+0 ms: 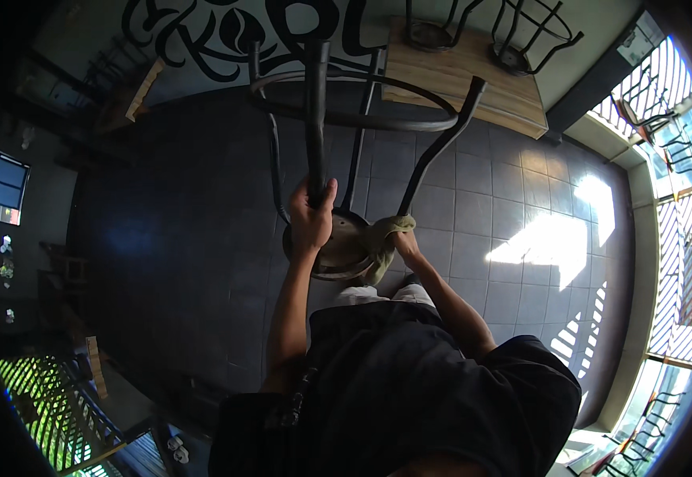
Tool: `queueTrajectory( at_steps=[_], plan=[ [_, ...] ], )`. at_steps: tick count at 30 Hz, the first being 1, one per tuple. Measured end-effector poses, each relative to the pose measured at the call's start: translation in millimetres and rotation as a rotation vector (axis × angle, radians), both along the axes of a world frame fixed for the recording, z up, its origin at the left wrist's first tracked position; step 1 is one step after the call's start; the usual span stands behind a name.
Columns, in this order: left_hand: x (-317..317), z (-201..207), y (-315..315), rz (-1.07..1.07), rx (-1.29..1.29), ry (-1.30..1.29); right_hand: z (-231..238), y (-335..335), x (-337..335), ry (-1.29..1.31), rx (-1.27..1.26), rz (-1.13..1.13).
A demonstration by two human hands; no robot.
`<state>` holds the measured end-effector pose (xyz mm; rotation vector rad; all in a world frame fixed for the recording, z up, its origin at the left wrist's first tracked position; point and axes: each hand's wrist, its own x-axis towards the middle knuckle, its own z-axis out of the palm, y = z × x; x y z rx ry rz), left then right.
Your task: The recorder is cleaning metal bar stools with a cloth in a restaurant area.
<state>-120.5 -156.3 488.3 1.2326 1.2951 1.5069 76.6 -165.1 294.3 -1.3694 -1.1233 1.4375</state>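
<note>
A dark metal stool (317,119) is upside down in front of me, its legs pointing up and away and a round ring joining them. The round seat (343,238) is lowest, close to my legs, and its underside shows. My left hand (312,219) is closed around the nearest leg on the left, low down by the seat. In my right hand (403,238) is an olive-green cloth (381,242), wrapped about the foot of the right-hand leg where it meets the seat. Part of the cloth hangs over the seat's edge.
Dark grey tiles (457,187) cover the floor, with sunlit patches at right. Ahead, a wooden table (473,79) carries upturned stools (513,52) beside a wall with black painted lettering. Windows line the right side. A wooden edge (144,89) shows at far left.
</note>
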Motion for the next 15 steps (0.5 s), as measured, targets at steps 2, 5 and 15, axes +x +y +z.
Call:
queueTrajectory(
  at_steps=[2,5,15],
  plan=[
    [-5,-13,5,0.039,0.065,0.1,7,19,-3,0.03,0.098,-0.066],
    [-13,-17,7,0.025,0.034,0.084,76,72,-12,0.095,0.318,-0.316],
    [-5,-19,31,-0.007,0.106,-0.038,69,53,5,-0.186,0.401,-0.331]
  ],
)
